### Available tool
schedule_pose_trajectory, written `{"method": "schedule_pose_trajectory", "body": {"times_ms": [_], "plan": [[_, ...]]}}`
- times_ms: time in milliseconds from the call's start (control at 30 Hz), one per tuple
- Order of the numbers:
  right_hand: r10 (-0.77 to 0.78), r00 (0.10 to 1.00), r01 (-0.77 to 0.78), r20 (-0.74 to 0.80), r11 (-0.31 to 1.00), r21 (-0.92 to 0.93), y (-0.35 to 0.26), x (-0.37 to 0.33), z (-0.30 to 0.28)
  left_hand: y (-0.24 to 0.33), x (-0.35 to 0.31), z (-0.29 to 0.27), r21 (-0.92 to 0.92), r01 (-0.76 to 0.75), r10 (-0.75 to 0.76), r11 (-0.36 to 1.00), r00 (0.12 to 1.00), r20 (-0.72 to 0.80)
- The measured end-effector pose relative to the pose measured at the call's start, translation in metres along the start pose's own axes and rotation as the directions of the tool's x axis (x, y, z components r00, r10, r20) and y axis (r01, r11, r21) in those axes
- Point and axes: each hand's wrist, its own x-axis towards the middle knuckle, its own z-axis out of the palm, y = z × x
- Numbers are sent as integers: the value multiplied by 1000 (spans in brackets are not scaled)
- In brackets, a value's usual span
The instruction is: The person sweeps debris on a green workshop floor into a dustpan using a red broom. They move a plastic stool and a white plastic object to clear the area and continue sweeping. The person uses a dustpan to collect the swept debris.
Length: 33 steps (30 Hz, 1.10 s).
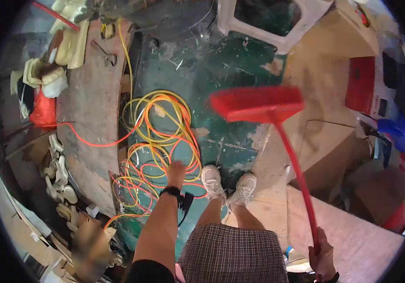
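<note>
A red broom (263, 104) is raised off the floor, its wide head up and ahead of my shoes. My right hand (323, 257), at the lower right, is wrapped round the red handle near its lower end. Over the coiled yellow and orange hoses (164, 115) hangs my left hand (176, 170), with a dark strap and a small black box at the wrist. Its fingers are too smeared to make out, and I see nothing held in it. The hoses lie in loose loops on the worn green floor (230, 66), left of my white shoes (213, 181).
A white plastic stool (285, 42) stands at the far side. Flattened cardboard (334, 141) and a pale board (344, 236) cover the floor at right. A worn wooden board (89, 104) runs along the left, beside piled shoe-shaped pieces (61, 172) and a red bag (43, 108).
</note>
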Motion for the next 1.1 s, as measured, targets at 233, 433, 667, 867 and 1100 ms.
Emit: {"method": "schedule_pose_trajectory", "body": {"times_ms": [233, 433, 667, 867, 1100], "plan": [[511, 852, -512, 114, 769, 383, 76, 77, 104, 16, 135, -1, -368, 381, -484, 848, 839, -246], [528, 849, -459, 30, 707, 538, 65, 65, 113, 47, 159, -4, -175, 552, -535, 815, 834, 139], [392, 911, -398, 128, 752, 526, -15, 93, 52, -18, 59, 34, -432, 373, -291, 821, 925, 245], [151, 980, -198, 129, 816, 543, -105, 224, 43, -8, -80, -52, -193, 225, -154, 955, 933, 325], [156, 912, -294, 379, 894, 338, -94, 78, 44, -97, -336, -59, -204, 525, -555, 826, 820, -137]]}}
